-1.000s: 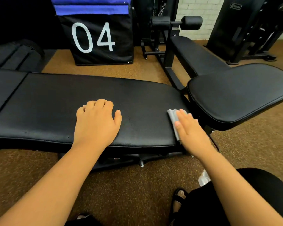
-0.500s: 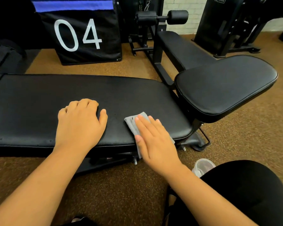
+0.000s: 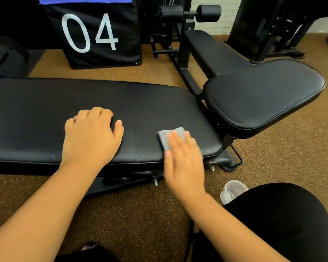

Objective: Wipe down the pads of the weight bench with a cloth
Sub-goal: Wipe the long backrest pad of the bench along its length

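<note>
The long black back pad [image 3: 150, 106] of the weight bench runs across the middle of the head view. Its black seat pad [image 3: 263, 93] rises tilted at the right end. A small folded grey cloth [image 3: 168, 137] lies on the back pad near its right end and front edge. My right hand [image 3: 184, 159] presses flat on the cloth with straight fingers, covering most of it. My left hand [image 3: 91, 137] rests on the pad to the left, fingers bent at the knuckles and holding nothing.
A clear plastic cup [image 3: 233, 191] stands on the brown floor beside my black-clad knee [image 3: 284, 224]. Behind the bench stand a black box marked 04 [image 3: 95, 35], a second bench [image 3: 212, 48] with roller pads, and a machine frame [image 3: 269, 27] at the back right.
My right hand slid the cloth from the pad's right end leftward along the front edge, and now sits slightly back to the right. My left hand stayed put on the pad.
</note>
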`<state>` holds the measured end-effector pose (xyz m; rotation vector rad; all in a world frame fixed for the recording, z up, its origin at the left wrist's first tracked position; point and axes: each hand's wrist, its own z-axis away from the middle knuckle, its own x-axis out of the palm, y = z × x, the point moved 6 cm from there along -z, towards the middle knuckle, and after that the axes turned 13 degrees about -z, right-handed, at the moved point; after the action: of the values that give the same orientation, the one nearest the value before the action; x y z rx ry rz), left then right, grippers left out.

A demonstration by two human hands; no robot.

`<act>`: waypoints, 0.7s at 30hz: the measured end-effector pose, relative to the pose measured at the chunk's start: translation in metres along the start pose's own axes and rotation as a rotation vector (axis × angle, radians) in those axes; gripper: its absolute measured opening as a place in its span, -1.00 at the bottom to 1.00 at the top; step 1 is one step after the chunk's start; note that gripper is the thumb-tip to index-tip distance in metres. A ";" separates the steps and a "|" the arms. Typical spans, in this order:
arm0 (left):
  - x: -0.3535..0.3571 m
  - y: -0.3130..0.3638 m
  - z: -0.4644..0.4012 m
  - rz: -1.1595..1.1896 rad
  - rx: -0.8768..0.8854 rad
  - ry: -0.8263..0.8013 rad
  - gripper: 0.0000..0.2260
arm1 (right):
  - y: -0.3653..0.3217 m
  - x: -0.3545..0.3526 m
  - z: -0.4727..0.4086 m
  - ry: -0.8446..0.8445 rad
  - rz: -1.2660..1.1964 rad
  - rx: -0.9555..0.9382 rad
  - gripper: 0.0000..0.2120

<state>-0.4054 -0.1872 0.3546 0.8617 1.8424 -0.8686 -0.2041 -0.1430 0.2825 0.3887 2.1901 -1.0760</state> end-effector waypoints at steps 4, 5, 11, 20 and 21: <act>-0.002 0.001 0.001 0.013 0.003 0.002 -0.66 | -0.015 0.006 -0.008 -0.195 -0.003 -0.090 -0.51; -0.003 0.001 0.001 0.013 0.005 0.003 -0.66 | -0.006 0.001 -0.015 -0.221 0.006 -0.076 -0.51; -0.002 0.000 -0.001 0.014 0.003 -0.004 -0.66 | 0.081 -0.035 -0.060 -0.253 -0.090 0.224 -0.58; 0.001 0.000 -0.001 0.011 -0.007 -0.006 -0.66 | -0.002 0.009 -0.077 -0.345 0.063 0.059 -0.61; 0.001 0.000 -0.001 0.013 -0.006 -0.009 -0.66 | -0.022 0.014 -0.071 -0.366 0.034 -0.005 -0.60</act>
<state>-0.4063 -0.1864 0.3539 0.8640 1.8290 -0.8567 -0.2559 -0.1012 0.3179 0.2058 1.8550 -1.0318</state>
